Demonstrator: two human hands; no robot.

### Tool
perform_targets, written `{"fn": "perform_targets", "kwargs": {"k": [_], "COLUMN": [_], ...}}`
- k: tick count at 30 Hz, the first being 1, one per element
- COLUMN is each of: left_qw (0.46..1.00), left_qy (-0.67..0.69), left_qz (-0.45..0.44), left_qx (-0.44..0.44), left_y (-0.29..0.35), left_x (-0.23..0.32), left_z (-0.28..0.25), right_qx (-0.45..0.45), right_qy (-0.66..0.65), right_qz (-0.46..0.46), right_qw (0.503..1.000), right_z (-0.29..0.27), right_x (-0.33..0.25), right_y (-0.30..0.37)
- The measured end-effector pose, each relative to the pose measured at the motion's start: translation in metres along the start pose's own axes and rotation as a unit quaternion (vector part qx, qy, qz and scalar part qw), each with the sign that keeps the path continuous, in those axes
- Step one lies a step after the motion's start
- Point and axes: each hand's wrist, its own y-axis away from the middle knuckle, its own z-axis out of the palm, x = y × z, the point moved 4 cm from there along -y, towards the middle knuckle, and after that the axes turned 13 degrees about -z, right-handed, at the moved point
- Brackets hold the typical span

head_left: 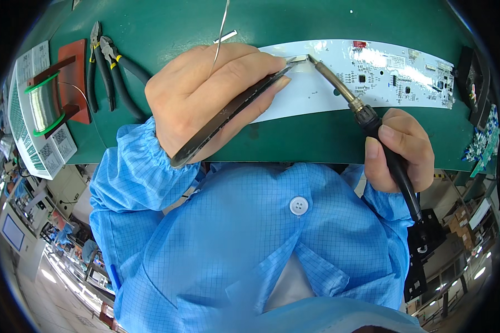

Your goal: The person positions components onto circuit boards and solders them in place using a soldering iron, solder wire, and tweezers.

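Observation:
My left hand (205,80) is closed around black tweezers (219,117), which slant up to the right. At the tweezers' tip lies a small silver rectangular part (298,59), against a long white circuit board (316,89). A thin solder wire (222,28) runs up from between the same hand's fingers. In my right hand (408,150) is a soldering iron (366,116), gripped by its black handle. Its hot end points up-left and meets or nearly meets the right end of the silver part; contact is too small to tell.
Two pairs of pliers (103,69) lie left of my hands, beside a solder spool (44,105) on a red stand (80,83). One loose silver strip (225,37) rests on the green mat (294,141). Black holders (472,83) and a heap of small green-and-white pieces (482,136) sit at right.

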Motion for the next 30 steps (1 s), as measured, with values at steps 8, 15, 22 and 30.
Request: {"fn": "perform_targets", "kwargs": {"k": [8,15,22,30], "left_qw": [1.000,1.000,1.000,0.999], "left_qy": [-0.003,0.000,0.003,0.010], "left_qz": [-0.004,0.009,0.002,-0.031], "left_qx": [-0.002,0.001,-0.001,-0.019], "left_y": [-0.0003,-0.0011,-0.0017,-0.0016], "left_x": [-0.0001,-0.0009,-0.0001,0.0004], "left_z": [0.0000,0.0003,-0.0006,-0.0007], "right_qx": [0.025,0.040,0.030,0.033], "right_qy": [-0.009,-0.014,-0.011,-0.007], "right_qz": [0.016,0.019,0.027,0.019], "right_qw": [1.000,0.999,0.999,0.999], "right_z": [-0.0031,-0.0033,-0.0033,-0.0025], "right_x": [-0.0004,-0.0005,-0.0005,0.0000], "right_y": [0.0019,0.0022,0.0015,0.0018]}}
